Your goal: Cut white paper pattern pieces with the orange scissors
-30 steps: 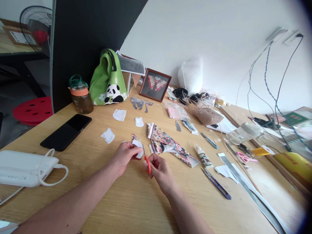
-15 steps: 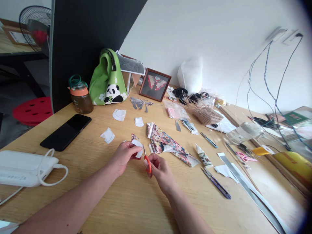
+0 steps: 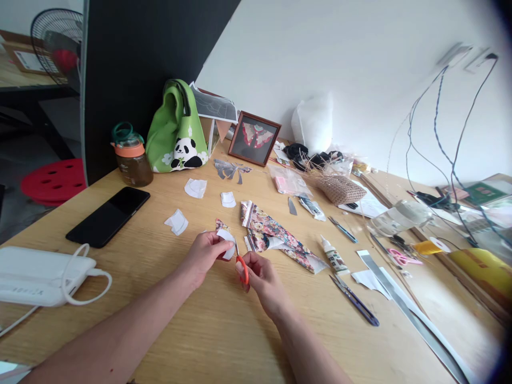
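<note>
My left hand (image 3: 207,251) pinches a small white paper piece (image 3: 228,244) between thumb and fingers; a bit of floral fabric (image 3: 221,225) shows just behind it. Wrapped round the handles of small orange-handled scissors (image 3: 242,268) is my right hand (image 3: 258,271). The scissors' blades point away from me, at the right edge of the paper. Whether the blades are parted cannot be made out. A folded piece of floral fabric (image 3: 272,230) lies just beyond my right hand. White paper cutouts (image 3: 176,222) rest on the table to the left.
A black phone (image 3: 109,217) and a white power bank (image 3: 44,276) lie at left. A glue bottle (image 3: 334,256), purple thread snips (image 3: 355,301) and grey strips (image 3: 412,314) are at right. Behind stand a drink bottle (image 3: 134,160), a green panda bag (image 3: 176,130) and a framed piece (image 3: 255,138).
Almost nothing differs. The paper in my left hand has shifted very slightly, and both hands keep their holds.
</note>
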### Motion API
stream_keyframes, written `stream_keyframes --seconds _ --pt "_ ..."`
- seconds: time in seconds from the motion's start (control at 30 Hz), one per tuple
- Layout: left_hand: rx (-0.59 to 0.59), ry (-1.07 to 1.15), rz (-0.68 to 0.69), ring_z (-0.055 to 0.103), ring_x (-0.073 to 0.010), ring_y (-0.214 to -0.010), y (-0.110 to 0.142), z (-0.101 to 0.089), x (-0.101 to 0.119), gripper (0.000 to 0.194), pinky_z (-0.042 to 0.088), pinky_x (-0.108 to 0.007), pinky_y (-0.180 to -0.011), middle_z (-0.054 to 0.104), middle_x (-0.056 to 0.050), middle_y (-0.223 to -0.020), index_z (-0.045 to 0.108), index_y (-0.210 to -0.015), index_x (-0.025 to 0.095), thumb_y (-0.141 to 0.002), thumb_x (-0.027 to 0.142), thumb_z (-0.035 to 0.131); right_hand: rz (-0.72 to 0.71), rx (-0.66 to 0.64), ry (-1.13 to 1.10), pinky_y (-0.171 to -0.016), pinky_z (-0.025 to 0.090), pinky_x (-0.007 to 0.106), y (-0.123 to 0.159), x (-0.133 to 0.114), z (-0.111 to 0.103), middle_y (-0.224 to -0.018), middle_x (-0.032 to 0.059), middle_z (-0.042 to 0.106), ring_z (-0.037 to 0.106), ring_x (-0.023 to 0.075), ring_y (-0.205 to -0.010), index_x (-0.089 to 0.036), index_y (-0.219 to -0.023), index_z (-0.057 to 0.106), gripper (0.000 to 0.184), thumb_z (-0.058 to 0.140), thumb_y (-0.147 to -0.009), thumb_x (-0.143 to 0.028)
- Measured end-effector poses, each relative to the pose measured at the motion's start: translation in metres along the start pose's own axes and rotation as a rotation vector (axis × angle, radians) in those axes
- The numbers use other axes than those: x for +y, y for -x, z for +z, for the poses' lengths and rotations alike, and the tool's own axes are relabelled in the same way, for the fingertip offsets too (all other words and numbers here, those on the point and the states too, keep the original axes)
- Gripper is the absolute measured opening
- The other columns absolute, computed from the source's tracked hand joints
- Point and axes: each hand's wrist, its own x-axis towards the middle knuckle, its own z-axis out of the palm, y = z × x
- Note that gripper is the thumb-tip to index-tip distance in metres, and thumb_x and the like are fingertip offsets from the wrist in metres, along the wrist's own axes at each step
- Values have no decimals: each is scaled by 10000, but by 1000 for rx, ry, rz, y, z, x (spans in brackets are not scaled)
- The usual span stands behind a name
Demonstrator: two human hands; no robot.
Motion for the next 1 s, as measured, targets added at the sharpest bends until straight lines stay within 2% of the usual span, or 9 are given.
stream_keyframes --seconds 0.27,0.63,1.0 --pt "6 -33 7 440 -102 -528 1 -1 0 182 343 -250 -561 530 18 -507 563 -526 145 -617 263 669 -3 4 19 -434 295 204 0 0 -1 -550 -54 445 367 65 -471 -160 -666 489 420 715 -688 -514" --pt "-12 52 -50 487 -119 -555 -2 -4 -1 200 407 -267 -594 576 -5 -542 604 -540 140 -594 292 722 -8 24 31 -436 276 211 -2 0 -2 -543 -54 446 366 64 -465 -165 -663 484 432 692 -703 -541" --pt "-9 67 -62 488 -117 -552 0 -4 -2 196 406 -269 -592 575 -4 -544 606 -546 142 -589 286 730 -14 22 31 -437 262 211 -1 2 -1 -540 -54 445 354 63 -464 -165 -662 487 414 712 -694 -511"
